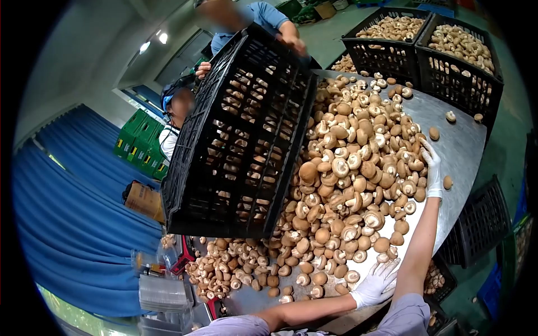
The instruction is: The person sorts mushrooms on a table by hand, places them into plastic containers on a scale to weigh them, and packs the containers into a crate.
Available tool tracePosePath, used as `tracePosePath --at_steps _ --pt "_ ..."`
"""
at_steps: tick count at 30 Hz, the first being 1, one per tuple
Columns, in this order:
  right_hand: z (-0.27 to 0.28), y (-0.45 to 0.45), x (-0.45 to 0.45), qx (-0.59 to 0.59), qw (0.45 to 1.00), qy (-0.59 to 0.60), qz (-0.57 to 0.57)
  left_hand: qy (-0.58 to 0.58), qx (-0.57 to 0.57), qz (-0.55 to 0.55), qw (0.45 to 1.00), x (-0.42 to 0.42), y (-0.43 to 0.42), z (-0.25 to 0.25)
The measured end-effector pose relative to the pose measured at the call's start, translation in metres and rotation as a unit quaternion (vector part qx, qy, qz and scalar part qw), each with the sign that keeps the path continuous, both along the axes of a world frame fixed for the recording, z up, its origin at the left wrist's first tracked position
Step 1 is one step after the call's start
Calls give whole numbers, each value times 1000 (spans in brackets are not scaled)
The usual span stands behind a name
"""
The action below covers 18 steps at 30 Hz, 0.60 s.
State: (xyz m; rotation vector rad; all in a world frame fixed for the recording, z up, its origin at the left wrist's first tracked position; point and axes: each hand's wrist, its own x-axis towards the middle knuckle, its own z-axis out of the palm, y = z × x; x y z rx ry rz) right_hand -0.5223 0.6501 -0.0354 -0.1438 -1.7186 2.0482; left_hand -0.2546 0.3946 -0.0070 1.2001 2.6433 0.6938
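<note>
Both my hands wear white gloves and lie at the edges of a large heap of brown shiitake mushrooms [347, 168] on a metal table [451, 143]. My left hand [375, 284] rests flat at the near edge of the heap, fingers stretched out beside the closest mushrooms. Further up, my right hand [431, 167] lies along the heap's right side with its fingers extended against the mushrooms. Neither hand grips anything. Over the heap, a black plastic crate [235, 151] is tipped on its side, with mushrooms visible through its slots.
A person in a blue shirt [266, 14] has both hands on the tipped crate; another person [174, 109] is partly hidden behind it. Two full mushroom crates [454, 84] stand beyond the table. Stacked trays [162, 292] sit lower left. Another black crate [479, 224] is at right.
</note>
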Motion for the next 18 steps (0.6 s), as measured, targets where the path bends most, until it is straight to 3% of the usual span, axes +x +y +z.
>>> tracePosePath --at_steps 18 --pt "6 -6 1 17 999 -18 -20 11 8 -1 1000 0 0 -1"
